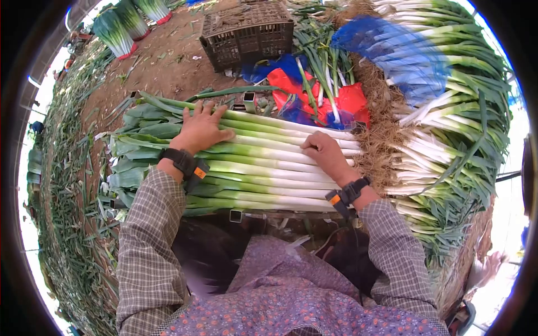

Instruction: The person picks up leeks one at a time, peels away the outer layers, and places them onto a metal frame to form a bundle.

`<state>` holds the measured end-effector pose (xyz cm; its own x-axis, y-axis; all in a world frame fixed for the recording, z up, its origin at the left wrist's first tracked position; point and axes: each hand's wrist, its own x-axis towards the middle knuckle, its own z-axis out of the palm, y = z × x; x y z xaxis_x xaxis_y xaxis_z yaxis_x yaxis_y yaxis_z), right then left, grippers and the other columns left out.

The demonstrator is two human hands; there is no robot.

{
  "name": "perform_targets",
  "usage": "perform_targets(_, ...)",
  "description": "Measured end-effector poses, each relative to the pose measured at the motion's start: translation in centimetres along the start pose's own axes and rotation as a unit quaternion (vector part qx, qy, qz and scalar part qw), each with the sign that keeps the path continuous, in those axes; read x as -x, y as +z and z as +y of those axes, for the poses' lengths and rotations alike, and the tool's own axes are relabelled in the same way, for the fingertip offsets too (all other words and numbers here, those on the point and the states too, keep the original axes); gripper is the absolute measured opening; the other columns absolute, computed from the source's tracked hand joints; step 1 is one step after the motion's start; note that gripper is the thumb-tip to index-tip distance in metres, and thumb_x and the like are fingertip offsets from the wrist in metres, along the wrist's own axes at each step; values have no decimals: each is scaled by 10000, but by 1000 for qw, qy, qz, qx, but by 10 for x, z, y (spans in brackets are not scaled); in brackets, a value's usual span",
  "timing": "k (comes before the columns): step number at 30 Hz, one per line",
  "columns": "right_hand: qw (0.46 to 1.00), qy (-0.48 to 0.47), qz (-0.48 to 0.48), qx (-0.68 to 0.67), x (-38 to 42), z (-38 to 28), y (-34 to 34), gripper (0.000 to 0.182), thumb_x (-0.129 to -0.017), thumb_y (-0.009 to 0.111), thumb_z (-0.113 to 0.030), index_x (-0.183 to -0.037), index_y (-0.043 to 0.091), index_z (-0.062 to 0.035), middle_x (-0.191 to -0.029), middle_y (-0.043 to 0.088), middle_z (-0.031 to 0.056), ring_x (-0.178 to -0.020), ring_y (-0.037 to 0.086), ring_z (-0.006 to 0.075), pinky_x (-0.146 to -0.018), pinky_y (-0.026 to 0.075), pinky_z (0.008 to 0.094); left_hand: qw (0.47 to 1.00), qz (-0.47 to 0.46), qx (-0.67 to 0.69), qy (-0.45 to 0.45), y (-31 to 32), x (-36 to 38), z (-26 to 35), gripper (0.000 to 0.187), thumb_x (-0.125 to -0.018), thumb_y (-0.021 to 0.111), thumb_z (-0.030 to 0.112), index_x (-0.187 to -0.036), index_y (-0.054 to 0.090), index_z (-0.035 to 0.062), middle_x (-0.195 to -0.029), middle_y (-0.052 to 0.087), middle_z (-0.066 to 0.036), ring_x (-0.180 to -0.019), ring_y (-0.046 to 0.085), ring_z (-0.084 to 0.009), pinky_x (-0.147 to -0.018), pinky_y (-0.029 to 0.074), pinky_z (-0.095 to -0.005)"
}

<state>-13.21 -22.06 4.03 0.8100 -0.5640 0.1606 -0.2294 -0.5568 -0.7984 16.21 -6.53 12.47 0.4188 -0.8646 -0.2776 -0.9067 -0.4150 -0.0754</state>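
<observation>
A row of leeks (269, 151) lies side by side before me, green leaves to the left and white shafts with roots to the right. My left hand (200, 127) is open, its fingers spread over the pale green part of the far leeks. Resting at the white shafts, my right hand (327, 154) has its fingers curled closed; what they may hold is hidden. Both wrists wear black straps with orange-marked devices. Square metal tube ends (249, 102) show at the row's far and near edges.
More leeks (448, 134) are piled at the right, partly under blue netting (392, 47). Behind the row are a brown plastic crate (246, 36), red sheeting (350, 101) and loose leeks. Tied bundles (114, 33) stand far left; leaf scraps (73, 224) litter the ground.
</observation>
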Motion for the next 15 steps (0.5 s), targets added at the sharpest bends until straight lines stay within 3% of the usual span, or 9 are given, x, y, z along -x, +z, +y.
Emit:
perform_targets(8,1000,16,26,4,4,3,9,71,-781,667,-108,-807,666,-43,-826,593,125,-868,561,330,-798,457,423,999,54,-2,4,10,4,0,761,-855,586,587,-1482,381,207,-1535,324,-161,-1455,213,-372,-1153,143,-602)
perform_targets(13,995,-46,63,63,4,4,14,64,-805,648,-103,-841,647,-51,-861,601,135,-901,557,337,-802,457,427,996,86,8,2,18,5,2,727,-867,560,586,-1470,400,212,-1534,335,-155,-1451,224,-372,-1168,137,-569)
perform_targets(15,998,11,26,56,2,-4,10,100,-817,646,-140,-858,643,-49,-889,611,136,-908,558,340,-805,453,435,995,99,10,3,20,5,1,707,-874,539,587,-1460,414,210,-1535,334,-152,-1445,237,-374,-1170,141,-559)
